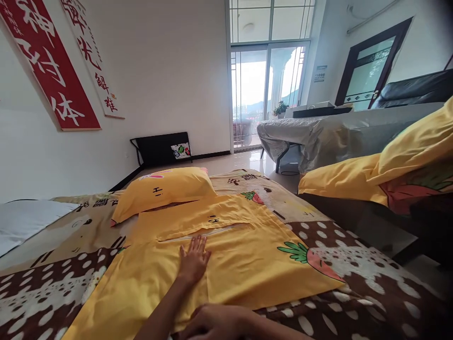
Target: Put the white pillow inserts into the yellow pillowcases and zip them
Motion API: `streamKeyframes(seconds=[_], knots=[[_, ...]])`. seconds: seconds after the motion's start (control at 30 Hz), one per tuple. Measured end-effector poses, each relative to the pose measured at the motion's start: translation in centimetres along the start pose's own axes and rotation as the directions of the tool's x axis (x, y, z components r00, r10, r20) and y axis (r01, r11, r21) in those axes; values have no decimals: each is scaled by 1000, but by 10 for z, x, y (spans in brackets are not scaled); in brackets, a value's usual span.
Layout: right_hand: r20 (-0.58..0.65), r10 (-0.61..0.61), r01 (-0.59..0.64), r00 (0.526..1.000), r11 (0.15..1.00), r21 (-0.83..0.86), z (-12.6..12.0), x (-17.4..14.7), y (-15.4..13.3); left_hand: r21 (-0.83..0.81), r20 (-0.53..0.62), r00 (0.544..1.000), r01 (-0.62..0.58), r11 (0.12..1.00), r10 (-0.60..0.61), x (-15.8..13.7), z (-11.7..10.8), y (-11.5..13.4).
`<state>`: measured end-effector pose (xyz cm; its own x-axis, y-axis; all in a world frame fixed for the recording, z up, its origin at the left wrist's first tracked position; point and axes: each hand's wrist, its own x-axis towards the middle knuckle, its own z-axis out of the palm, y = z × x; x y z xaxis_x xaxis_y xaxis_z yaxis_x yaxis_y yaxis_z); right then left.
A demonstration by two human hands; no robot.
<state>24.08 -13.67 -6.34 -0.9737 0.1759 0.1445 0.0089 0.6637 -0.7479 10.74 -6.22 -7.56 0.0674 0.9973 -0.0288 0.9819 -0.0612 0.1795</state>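
A flat yellow fabric cover [240, 269] with carrot prints lies spread out in front of me. Across its upper part runs a long slit [208, 231] that gapes slightly, with a pale strip along it. My left hand [194, 259] rests palm down on the cover just below this slit, fingers spread and holding nothing. Low in the view, my right hand [217, 321] is over the near part of the cover, its back towards me. The fingers of that hand are mostly hidden at the bottom edge. Just beyond the cover sits a plump yellow pillow [170, 191].
Beneath everything is a brown and beige patterned blanket [318, 309]. A white pillow [31, 222] lies at the left. More yellow bedding [339, 177] is heaped at the right. Farther back stand a plastic-covered table [304, 130] and a black folded item [159, 148] against the wall.
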Motion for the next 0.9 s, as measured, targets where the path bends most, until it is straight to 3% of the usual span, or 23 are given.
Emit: streamKeyframes(seconds=[0.07,0.13,0.17,0.2,0.3,0.37,0.43,0.57,0.63,0.7,0.8,0.9], knots=[[-192,120,-107,974,991,79,-20,3,-2,17,-33,998,-55,998,56,-6,5,2],[-502,239,-264,831,964,22,-39,5,6,22,-14,985,-173,985,173,-11,6,4],[-603,266,-357,752,934,-33,-47,3,14,19,-1,973,-231,973,231,-14,6,5],[-644,288,-443,709,892,-89,-52,0,22,14,7,962,-273,962,273,-17,6,5],[-561,389,-596,731,764,-247,-62,-21,50,6,-8,964,-264,964,264,-25,6,6],[-524,467,-666,712,686,-293,-66,-42,63,8,-25,978,-208,978,208,-27,5,6],[-556,532,-750,638,593,-294,-74,-67,72,10,-37,985,-165,986,166,-29,5,7],[-649,633,-903,422,357,-239,-94,-121,86,5,-28,990,-138,990,138,-30,4,6],[-693,635,-939,342,254,-231,-100,-143,94,1,-19,990,-140,990,140,-30,5,6],[-727,608,-948,319,198,-250,-101,-156,102,1,-17,989,-145,989,145,-30,5,5],[-759,562,-944,329,188,-270,-97,-162,112,-5,-3,983,-185,983,185,-30,4,5],[-770,548,-945,326,195,-262,-95,-163,116,-57,69,935,-345,937,349,-33,0,9]])
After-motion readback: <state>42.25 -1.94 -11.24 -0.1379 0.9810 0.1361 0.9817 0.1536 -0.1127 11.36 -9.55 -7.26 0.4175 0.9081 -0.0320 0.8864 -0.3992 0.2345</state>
